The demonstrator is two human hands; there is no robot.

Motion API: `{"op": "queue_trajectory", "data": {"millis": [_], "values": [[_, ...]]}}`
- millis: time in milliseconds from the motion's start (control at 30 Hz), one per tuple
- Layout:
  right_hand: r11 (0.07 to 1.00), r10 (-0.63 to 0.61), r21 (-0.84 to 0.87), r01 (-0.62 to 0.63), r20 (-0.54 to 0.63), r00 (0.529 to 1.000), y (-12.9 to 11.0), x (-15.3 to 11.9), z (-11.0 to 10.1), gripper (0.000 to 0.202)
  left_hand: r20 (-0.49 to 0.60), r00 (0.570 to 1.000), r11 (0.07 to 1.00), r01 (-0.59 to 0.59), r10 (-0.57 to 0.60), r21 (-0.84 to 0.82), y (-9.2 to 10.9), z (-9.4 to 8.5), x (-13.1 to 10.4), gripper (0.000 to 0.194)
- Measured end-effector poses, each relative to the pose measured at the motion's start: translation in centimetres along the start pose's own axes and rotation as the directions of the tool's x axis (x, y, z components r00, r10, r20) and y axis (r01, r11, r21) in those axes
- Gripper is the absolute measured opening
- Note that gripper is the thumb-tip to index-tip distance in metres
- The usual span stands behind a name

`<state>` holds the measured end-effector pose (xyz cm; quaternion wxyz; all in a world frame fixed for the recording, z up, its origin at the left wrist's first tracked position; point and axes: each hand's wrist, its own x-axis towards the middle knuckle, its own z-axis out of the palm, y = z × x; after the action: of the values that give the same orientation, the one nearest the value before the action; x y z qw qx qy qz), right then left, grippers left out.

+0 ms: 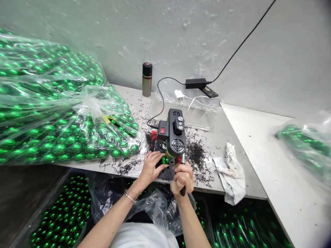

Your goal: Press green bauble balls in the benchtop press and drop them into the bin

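A small black machine point(177, 132) with a red switch and round vents stands near the table's front edge. At its base, my left hand point(150, 168) holds a shiny green ball point(164, 159) between thumb and fingers. My right hand point(183, 177) is wrapped round the machine's lever point(183, 191), just right of the ball. Many small black pieces point(196, 154) lie scattered about the machine, with some red ones point(153, 135) behind my left hand.
A large clear bag of green balls point(59, 137) covers the table's left. Behind stand a flask point(147, 80) and a power adapter point(196, 83) with cables. A white cloth point(231, 174) hangs over the front edge. More balls point(63, 213) lie below; another bag point(307, 144) sits right.
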<state>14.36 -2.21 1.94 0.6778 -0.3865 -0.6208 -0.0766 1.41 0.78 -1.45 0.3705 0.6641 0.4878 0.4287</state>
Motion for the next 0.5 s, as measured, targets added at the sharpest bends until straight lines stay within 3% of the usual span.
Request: {"op": "queue_trajectory", "data": {"millis": [367,500], "values": [[0.999,0.038,0.017,-0.038,-0.004,0.999,0.68,-0.97,0.27,0.033,-0.003,1.0,0.999,0.009,-0.009,-0.031,0.25,0.0,0.15,0.032],[1.0,-0.012,0.007,0.012,0.03,0.999,1.0,-0.82,0.09,0.03,-0.02,1.0,0.998,-0.01,0.009,-0.054,0.07,0.03,0.18,0.03]]}}
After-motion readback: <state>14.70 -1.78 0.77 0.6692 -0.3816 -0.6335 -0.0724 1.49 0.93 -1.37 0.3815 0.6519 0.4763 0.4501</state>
